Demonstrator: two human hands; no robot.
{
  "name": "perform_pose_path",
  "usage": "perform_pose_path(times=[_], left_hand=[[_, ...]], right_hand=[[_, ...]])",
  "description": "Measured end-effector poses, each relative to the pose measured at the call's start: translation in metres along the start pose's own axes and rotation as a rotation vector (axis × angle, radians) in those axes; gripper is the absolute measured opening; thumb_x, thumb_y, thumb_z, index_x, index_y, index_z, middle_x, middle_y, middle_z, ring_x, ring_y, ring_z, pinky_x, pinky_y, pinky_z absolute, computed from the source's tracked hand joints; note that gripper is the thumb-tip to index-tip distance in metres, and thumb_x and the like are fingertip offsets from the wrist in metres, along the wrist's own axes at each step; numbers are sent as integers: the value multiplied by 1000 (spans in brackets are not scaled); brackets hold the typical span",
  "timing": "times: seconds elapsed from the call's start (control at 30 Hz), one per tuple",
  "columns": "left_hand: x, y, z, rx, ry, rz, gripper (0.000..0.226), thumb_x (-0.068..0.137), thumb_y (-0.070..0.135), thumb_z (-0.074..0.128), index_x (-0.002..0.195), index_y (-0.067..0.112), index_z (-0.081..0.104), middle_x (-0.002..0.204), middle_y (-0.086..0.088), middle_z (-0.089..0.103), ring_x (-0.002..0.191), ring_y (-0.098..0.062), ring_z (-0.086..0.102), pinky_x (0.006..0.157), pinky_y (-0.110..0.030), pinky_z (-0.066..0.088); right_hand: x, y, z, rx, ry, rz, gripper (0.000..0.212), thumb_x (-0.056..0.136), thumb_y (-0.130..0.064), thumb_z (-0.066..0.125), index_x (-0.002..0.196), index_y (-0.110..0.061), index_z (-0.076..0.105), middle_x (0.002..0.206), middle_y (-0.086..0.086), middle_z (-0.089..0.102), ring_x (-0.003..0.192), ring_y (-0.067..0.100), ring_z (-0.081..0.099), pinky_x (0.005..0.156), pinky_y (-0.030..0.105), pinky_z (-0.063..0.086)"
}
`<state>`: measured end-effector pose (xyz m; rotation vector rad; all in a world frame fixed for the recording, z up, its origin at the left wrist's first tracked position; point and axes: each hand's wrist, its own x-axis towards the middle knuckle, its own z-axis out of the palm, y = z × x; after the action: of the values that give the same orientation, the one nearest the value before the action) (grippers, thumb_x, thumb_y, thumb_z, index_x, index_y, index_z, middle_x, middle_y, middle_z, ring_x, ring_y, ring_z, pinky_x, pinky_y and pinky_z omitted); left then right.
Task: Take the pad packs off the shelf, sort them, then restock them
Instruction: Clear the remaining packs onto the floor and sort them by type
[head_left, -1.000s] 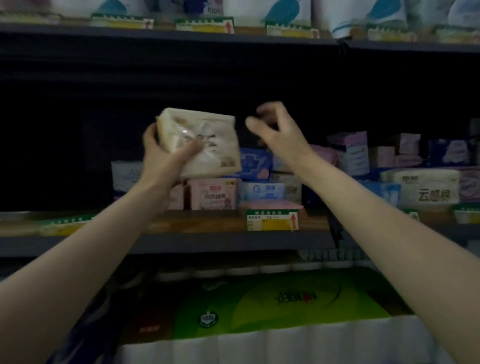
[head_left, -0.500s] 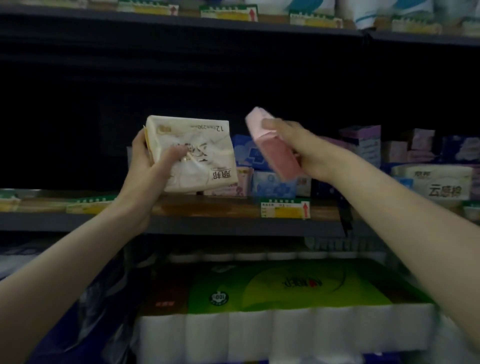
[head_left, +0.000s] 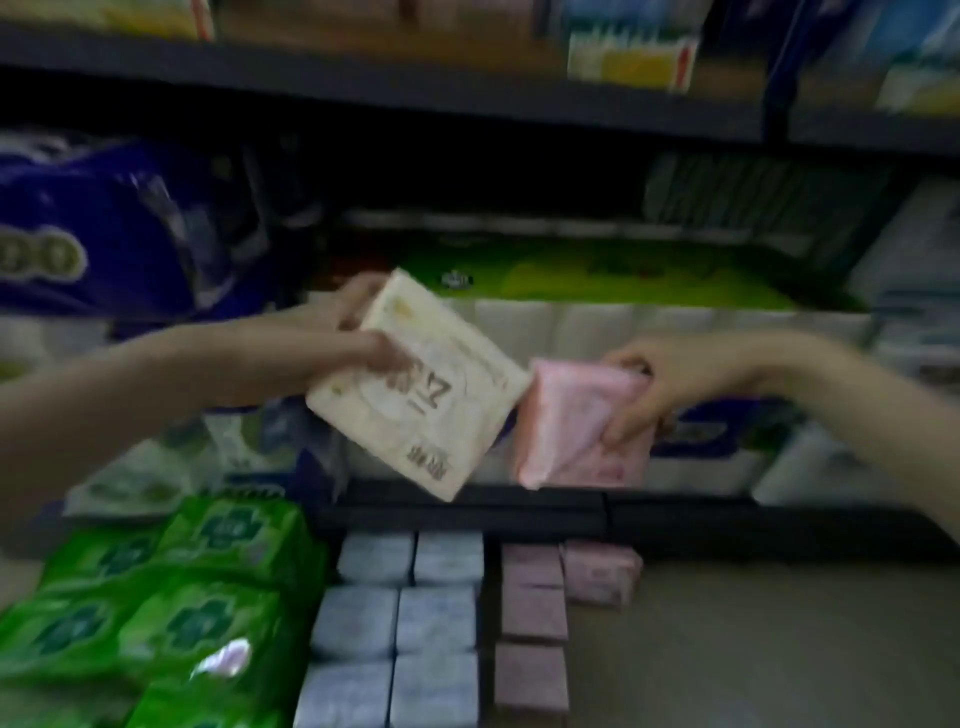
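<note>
Far left, floor: green packs (head_left: 171, 597) are seen stacked, blurred, cut off by the frame edge.
Left hand (head_left: 358, 332): fingers are curled round the cream pack (head_left: 415, 384), thumb on its face, and it is gripped by the upper left corner.
Cream pack: held tilted in the air, its long axis running down and to the right; its right corner is touching or overlapping the pink pack (head_left: 576, 426), which of the two cannot be told.
Floor rows below: grey-blue packs (head_left: 395, 623) are laid in two columns, with pink floor packs (head_left: 535, 613) in a row just to their right.
Right hand (head_left: 660, 384): the pink pack is pinched at its right edge, thumb underneath.
Key relation: the pink floor row lies almost straight below the pink pack, so the right hand is judged the nearer one; no cream pile is seen.
Hard to make out: print on every pack is smeared by motion blur; the shelf (head_left: 467, 514) behind is dark.
</note>
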<state>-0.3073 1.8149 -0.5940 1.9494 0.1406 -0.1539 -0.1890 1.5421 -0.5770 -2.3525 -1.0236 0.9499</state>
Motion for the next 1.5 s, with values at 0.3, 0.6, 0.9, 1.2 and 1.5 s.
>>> perform_pose_path(times=[0.3,0.6,0.9,1.2,1.5], left_hand=[[36,-143,68,236,-91,-329,80,47,43,82,110,35,32,106,1,55,94,-14,58,74,-27,51],[55,-186,87,249,-77,-426,63,74,26,76,118,30,31,99,2,52,82,-8,54,57,-16,40],[57,-194,90,228,14,-427,63,75,21,76,120,28,33,95,3,53,78,-7,55,55,-14,40],[68,-194,108,179,-29,-381,64,72,18,78,115,30,33,103,-7,59,88,-16,60,65,-21,47],[62,-198,119,136,-45,-407,69,55,28,86,103,34,37,108,-9,60,98,-21,61,82,-35,54]], right_hand=[[96,159,207,-547,274,191,55,91,-36,54,141,-25,34,134,4,30,121,21,38,90,35,46],[117,201,259,-383,144,43,45,90,-23,58,133,-17,45,146,7,19,130,26,32,99,30,39],[140,204,260,-244,29,318,90,69,-37,79,141,-22,28,128,9,49,120,27,41,89,34,41],[75,269,193,-402,231,302,46,83,-28,67,123,-21,45,117,0,59,94,14,42,69,27,38],[83,302,243,-390,222,394,60,86,-17,60,141,-18,34,135,13,45,114,29,48,86,31,44]])
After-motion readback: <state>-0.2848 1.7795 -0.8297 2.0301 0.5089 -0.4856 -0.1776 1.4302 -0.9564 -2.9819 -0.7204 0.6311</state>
